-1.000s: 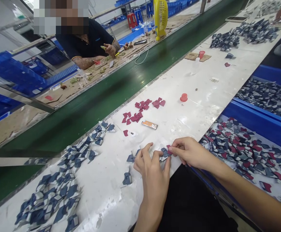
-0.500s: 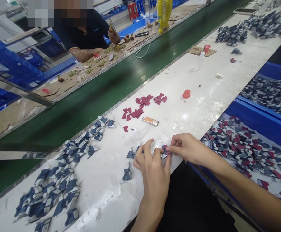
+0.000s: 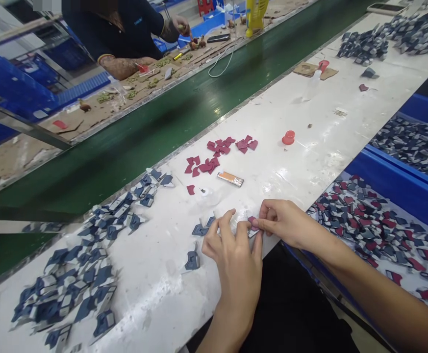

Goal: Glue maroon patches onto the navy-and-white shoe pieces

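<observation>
Near the front edge of the table, my left hand (image 3: 232, 247) steadies a small blue-grey and white part between thumb and index finger, its other fingers spread. A maroon piece (image 3: 252, 223) lies over that part. My right hand (image 3: 285, 223) pinches the maroon piece with thumb and index finger, the rest curled. The fingers hide much of the part below. Just left of my left hand are a few loose blue-grey parts (image 3: 192, 260). Beyond my hands lie a small clear bottle with a thin tip (image 3: 207, 195) and several flat maroon pieces (image 3: 209, 165).
An orange-labelled flat packet (image 3: 230, 178) and a red cap (image 3: 288, 138) lie mid-table. Blue-grey parts are heaped at left (image 3: 66, 287) and far right (image 3: 364, 44). A blue bin (image 3: 408, 169) of finished-looking maroon-and-blue parts stands at right. Across a green belt (image 3: 162, 127) sits a co-worker (image 3: 121, 34).
The view has shifted slightly. My hands stay at the same spot, and the maroon piece now covers more of the part's top. The co-worker's raised hand has moved.
</observation>
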### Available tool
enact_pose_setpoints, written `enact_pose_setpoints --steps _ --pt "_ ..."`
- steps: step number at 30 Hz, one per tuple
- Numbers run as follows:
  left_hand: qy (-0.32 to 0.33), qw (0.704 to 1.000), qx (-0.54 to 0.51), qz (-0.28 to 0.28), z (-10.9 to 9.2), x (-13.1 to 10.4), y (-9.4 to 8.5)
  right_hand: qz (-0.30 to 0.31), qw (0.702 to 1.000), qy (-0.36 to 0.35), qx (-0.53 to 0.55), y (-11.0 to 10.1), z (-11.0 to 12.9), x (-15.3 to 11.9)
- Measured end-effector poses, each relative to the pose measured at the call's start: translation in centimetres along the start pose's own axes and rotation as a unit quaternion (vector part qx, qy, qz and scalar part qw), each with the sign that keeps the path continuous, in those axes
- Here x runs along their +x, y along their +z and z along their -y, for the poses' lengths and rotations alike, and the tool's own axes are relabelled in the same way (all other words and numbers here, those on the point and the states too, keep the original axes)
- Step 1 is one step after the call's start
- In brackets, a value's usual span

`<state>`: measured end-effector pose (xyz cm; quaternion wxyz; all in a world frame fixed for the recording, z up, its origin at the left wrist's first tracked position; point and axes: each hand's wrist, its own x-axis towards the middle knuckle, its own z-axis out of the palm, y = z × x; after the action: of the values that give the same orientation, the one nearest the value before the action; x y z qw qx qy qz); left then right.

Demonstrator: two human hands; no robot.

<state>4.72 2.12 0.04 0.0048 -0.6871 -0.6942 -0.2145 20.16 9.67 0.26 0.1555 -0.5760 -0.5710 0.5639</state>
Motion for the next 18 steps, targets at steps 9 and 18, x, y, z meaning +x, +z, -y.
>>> enact_pose_setpoints --steps 9,18 --pt "0.076 0.997 -0.001 -0.033 0.1 -0.6 -0.8 0.099 0.992 0.045 -0.065 -1.8 2.5 1.4" --pt "0.101 0.995 0.013 -0.02 0.3 -0.6 0.0 0.175 0.982 0.036 -0.068 -3.0 3.0 3.1"
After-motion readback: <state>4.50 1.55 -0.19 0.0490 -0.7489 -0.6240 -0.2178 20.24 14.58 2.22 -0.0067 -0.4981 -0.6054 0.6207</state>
